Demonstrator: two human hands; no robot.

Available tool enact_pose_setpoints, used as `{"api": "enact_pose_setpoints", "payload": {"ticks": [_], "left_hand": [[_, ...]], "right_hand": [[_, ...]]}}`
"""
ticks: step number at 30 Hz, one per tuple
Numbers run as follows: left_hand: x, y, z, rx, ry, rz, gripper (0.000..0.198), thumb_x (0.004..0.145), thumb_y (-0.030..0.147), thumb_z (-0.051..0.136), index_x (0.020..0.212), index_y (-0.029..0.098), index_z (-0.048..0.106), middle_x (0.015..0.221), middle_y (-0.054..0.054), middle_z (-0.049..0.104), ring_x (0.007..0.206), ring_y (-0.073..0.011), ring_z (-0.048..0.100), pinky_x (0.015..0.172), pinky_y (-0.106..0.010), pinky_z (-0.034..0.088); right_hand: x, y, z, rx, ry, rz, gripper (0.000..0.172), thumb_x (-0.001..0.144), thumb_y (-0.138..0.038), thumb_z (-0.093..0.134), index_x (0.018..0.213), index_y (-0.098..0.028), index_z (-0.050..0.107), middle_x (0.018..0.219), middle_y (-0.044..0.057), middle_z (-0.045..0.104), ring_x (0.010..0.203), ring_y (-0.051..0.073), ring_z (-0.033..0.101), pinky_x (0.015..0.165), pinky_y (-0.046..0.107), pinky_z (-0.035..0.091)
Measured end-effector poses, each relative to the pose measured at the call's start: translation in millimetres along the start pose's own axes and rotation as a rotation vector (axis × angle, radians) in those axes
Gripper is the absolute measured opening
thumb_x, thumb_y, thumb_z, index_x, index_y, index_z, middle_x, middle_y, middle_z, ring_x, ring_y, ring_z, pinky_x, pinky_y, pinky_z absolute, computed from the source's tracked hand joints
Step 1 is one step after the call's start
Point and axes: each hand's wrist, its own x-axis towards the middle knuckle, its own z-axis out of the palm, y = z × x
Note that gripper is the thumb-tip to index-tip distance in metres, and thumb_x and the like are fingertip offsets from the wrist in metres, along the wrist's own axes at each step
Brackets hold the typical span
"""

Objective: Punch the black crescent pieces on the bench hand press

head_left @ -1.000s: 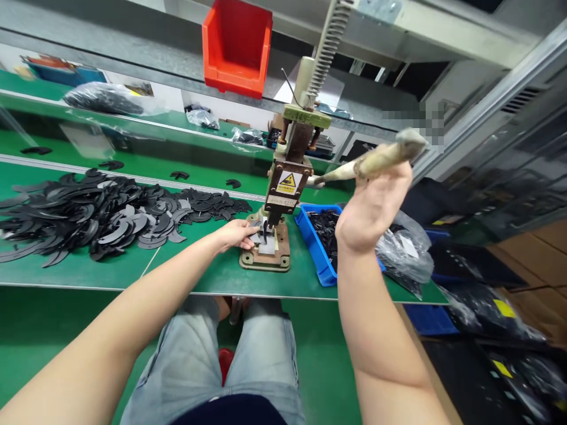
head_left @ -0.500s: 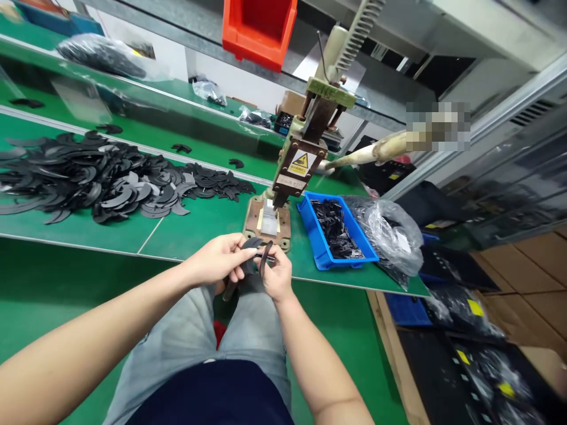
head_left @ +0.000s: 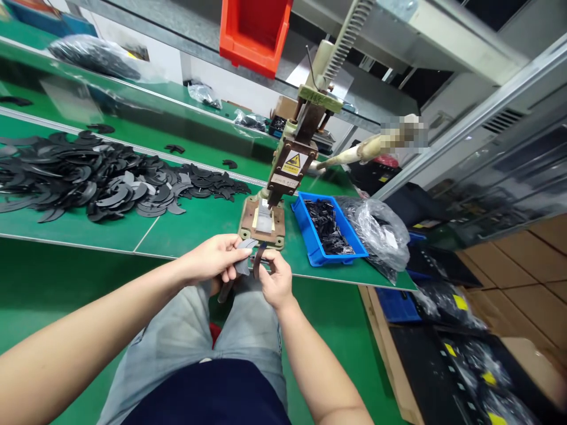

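Note:
My left hand point(head_left: 224, 258) is closed on dark grey curved pieces point(head_left: 244, 251) in front of the table's edge. Close beside it on the right, my right hand point(head_left: 273, 276) pinches a thin dark curved strip point(head_left: 259, 260), seen nearly edge-on. Both hands are just in front of the base point(head_left: 278, 227) of a hand press point(head_left: 292, 162). A big heap of black curved pieces point(head_left: 110, 183) lies on the green table to the left. Small black parts point(head_left: 330, 227) fill a blue tray point(head_left: 310, 255) right of the press.
The press lever point(head_left: 367, 147) sticks out to the right. A clear plastic bag point(head_left: 383, 236) lies beside the blue tray. An orange bin point(head_left: 254, 35) hangs above at the back. Cardboard boxes point(head_left: 522, 254) and bagged black items stand at the right.
The pieces in my left hand have tilted and show a lighter grey face. The strip in my right hand has come slightly apart from them. The view has shifted a little.

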Motion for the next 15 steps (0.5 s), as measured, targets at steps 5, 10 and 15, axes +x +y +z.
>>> {"api": "enact_pose_setpoints", "payload": {"ticks": [5,10,15], "left_hand": [[-11.5,6.8,-1.0,0.303,0.315,0.258,0.041,0.086,0.062,0.076,0.091,0.023,0.064,0.081,-0.002,0.069,0.066,-0.0173,0.064,0.061,-0.028,0.052],[-15.6,8.4,9.5,0.584,0.284,0.419,0.039,0.091,0.054,0.07,0.068,0.025,0.058,0.078,-0.003,0.061,0.077,-0.0205,0.059,0.072,-0.03,0.05],[-2.4,-13.5,13.6,0.198,0.111,0.116,0.049,0.089,0.066,0.069,0.068,0.025,0.05,0.061,0.001,0.059,0.055,-0.0177,0.057,0.052,-0.027,0.043]], "right_hand": [[0.6,-2.4,-12.2,-0.126,-0.046,-0.129,0.018,0.1,-0.038,0.062,0.102,-0.023,0.072,0.098,0.008,0.076,0.093,0.021,0.071,0.089,0.039,0.058],[2.6,-3.5,-12.8,-0.215,-0.086,-0.212,0.014,0.1,-0.033,0.062,0.102,-0.024,0.072,0.095,0.008,0.076,0.092,0.021,0.069,0.085,0.04,0.058],[-0.4,-3.2,-14.4,-0.263,-0.136,-0.278,0.013,0.099,-0.031,0.062,0.104,-0.025,0.073,0.092,0.008,0.077,0.087,0.022,0.07,0.082,0.041,0.059]]}}
